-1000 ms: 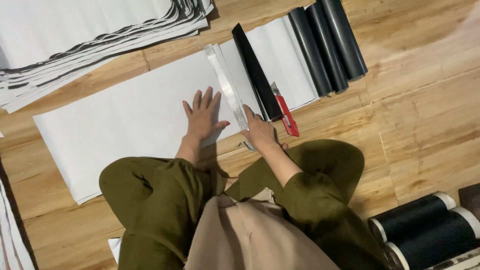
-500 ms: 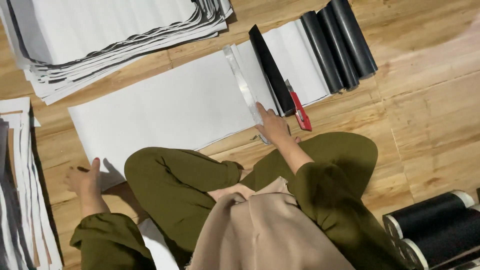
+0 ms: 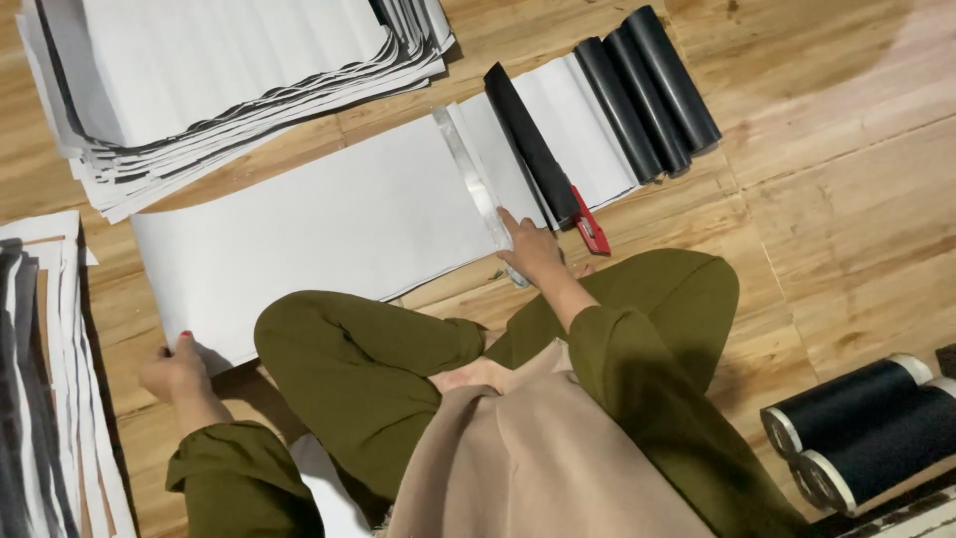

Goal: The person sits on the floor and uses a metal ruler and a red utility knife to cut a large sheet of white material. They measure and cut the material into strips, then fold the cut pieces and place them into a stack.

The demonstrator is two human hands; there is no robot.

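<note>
A long white sheet lies unrolled on the wooden floor in front of my crossed legs. My left hand grips its near left corner. My right hand rests flat on the near end of a metal ruler that lies across the sheet. Just right of the ruler lie a black strip and a red utility knife, close to my right fingers. The sheet runs on to dark rolls at the far right.
A thick stack of cut white and black sheets fills the far left. More sheets lie stacked along the left edge. Black rolls with white ends sit at the lower right. Bare wooden floor lies to the right.
My left hand has left the middle of the sheet beside the ruler and moved to the sheet's near left corner. My right hand has stayed on the ruler. The view has shifted left.
</note>
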